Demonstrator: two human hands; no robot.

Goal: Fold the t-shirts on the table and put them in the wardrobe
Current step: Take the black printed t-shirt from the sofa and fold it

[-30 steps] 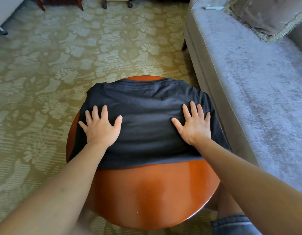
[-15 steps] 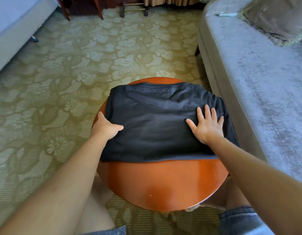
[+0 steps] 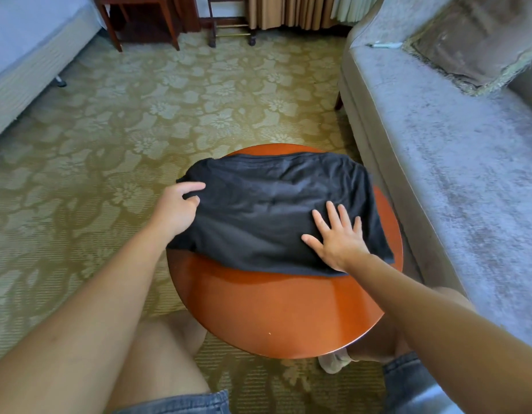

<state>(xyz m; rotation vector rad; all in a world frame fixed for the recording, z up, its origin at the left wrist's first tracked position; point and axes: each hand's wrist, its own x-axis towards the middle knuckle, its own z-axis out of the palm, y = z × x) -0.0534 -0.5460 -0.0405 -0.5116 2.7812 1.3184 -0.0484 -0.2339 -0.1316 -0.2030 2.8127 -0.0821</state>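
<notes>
1. So, a black t-shirt (image 3: 273, 210) is laid flat on the round wooden table (image 3: 273, 312).
2. Its left edge is gripped by the left hand (image 3: 176, 209), and it's pressed down by the flat, spread-fingered right hand (image 3: 338, 239).
3. The table is crowded by a grey sofa (image 3: 438, 150) on the right.

An olive-gold carpet (image 3: 199, 94) with a pale flower pattern covers the floor. Along the right runs a grey velvety sofa (image 3: 438, 150). 1 fringed brownish cushion (image 3: 473, 43) leans at its far end, and a slim pale pen (image 3: 384, 45) lies on the seat just beside it. At the far left stands a bed (image 3: 26, 55) with a pale cover. At the back are dark wooden furniture legs (image 3: 139, 25), a wheeled rack (image 3: 230, 28) with brass rails, and tan curtains (image 3: 288, 10). Soft daylight falls across the sofa and carpet.
</notes>
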